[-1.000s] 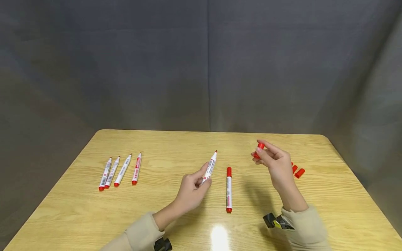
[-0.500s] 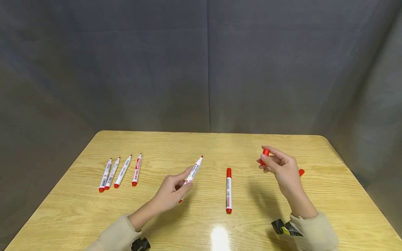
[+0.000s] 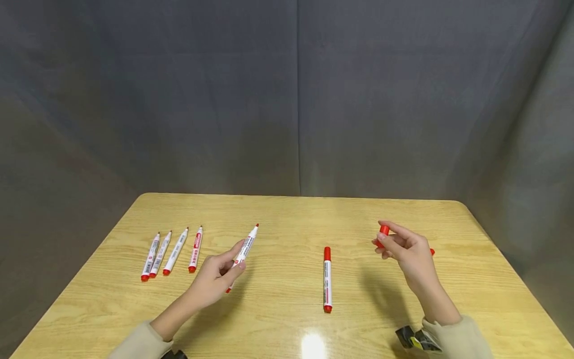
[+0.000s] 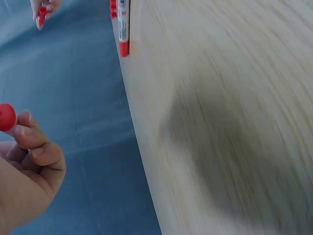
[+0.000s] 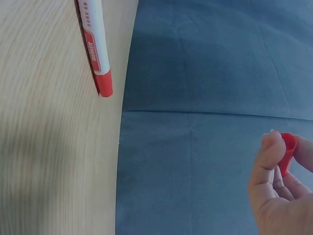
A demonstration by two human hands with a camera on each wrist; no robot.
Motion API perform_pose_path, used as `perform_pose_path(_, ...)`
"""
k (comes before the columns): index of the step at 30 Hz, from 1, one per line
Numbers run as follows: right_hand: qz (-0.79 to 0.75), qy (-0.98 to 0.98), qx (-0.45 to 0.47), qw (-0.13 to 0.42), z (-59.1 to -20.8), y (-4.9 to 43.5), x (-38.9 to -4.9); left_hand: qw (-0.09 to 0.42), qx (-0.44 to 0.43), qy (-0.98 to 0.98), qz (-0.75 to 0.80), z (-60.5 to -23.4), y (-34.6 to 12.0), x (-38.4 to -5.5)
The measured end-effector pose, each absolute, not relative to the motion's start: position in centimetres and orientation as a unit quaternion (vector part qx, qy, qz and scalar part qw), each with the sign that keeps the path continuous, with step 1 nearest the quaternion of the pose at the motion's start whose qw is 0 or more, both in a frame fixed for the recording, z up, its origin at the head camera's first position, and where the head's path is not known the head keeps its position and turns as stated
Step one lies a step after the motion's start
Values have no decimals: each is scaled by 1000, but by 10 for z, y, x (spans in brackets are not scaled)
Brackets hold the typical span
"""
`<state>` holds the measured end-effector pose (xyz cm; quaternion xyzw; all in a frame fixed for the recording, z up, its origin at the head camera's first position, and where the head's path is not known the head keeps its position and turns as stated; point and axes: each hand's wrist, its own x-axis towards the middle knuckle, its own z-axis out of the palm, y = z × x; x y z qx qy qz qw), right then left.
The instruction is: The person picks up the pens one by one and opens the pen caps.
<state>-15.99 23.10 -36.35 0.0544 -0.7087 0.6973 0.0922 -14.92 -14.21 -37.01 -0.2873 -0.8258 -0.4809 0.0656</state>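
Observation:
In the head view my left hand (image 3: 214, 279) pinches an uncapped white marker (image 3: 245, 249), its red tip pointing up and away. The marker's red end (image 4: 7, 117) shows at the edge of the left wrist view. Over on the right, my right hand (image 3: 414, 257) holds a red marker cap (image 3: 383, 235) between thumb and fingers, raised above the table. The right wrist view shows that cap's hollow end (image 5: 288, 143). Between the hands lies a capped red marker (image 3: 328, 281) on the table.
Several uncapped markers (image 3: 176, 252) lie side by side at the table's left, tips pointing away. Another red cap (image 3: 432, 252) is partly hidden behind my right hand. The wooden table (image 3: 287, 329) ends at a dark cloth backdrop (image 3: 287, 99).
My left hand has carried the uncapped marker leftward, toward the row of markers. My right hand has shifted a little right and nearer with the cap. The capped marker stays put.

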Motion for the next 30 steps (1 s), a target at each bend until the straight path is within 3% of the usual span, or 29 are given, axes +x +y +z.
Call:
perform_pose_path(3, 692, -714, 53, 89, -365, 233, -159, 70, -286, -832, -470, -362, -148, -145)
perform_pose_path(10, 685, -721, 51, 93, -369, 237, -158, 97, -284, -852, -430, -383, -176, -160)
perform_pose_path(30, 692, -717, 28, 79, -377, 247, -152, 110, -222, -895, -370, -388, -231, -165)
